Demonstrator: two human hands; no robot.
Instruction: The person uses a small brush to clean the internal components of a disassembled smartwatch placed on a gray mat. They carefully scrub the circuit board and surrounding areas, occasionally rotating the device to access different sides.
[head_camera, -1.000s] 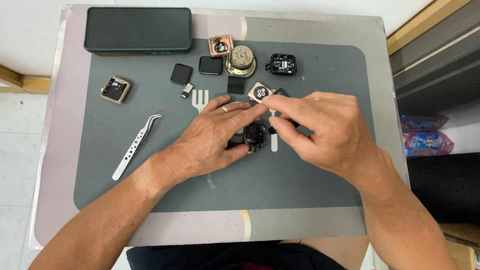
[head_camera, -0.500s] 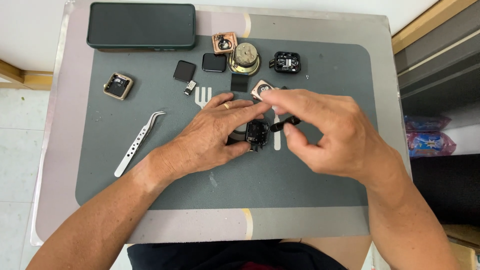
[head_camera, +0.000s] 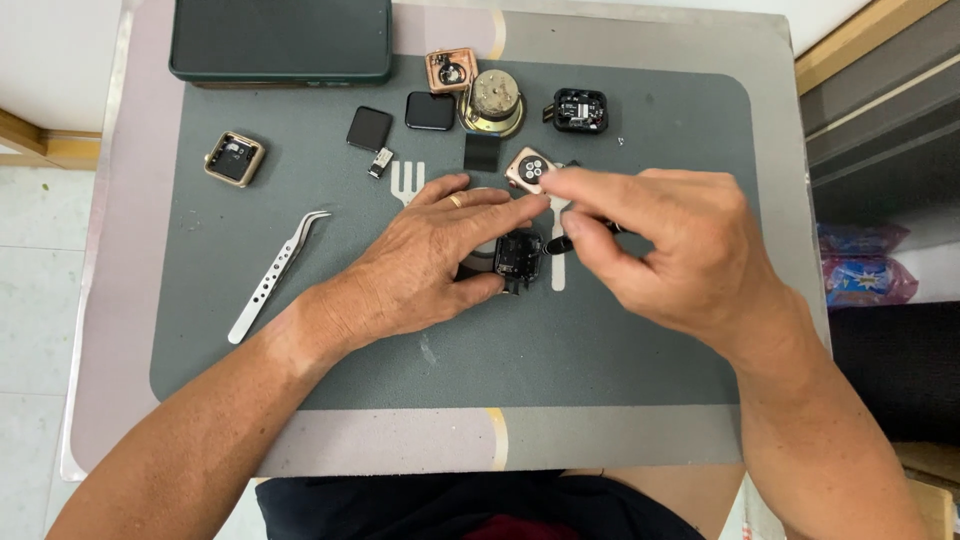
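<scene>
At mid-mat my left hand (head_camera: 430, 260) pinched a small black watch case (head_camera: 518, 256) between thumb and fingers, holding it just above the mat (head_camera: 600, 350). My right hand (head_camera: 680, 250) was closed on a thin black tool (head_camera: 560, 243), its tip just beside the case. Near my fingertips lay a rose-gold watch back (head_camera: 529, 168). Farther up sat a round brass part (head_camera: 492, 100), a black module (head_camera: 580, 110) and two dark screens (head_camera: 430, 110). Tweezers (head_camera: 272, 272) lay well left, a gold case (head_camera: 234, 158) beyond them, a dark box (head_camera: 280, 40) at the bench's (head_camera: 110, 300) far edge.
</scene>
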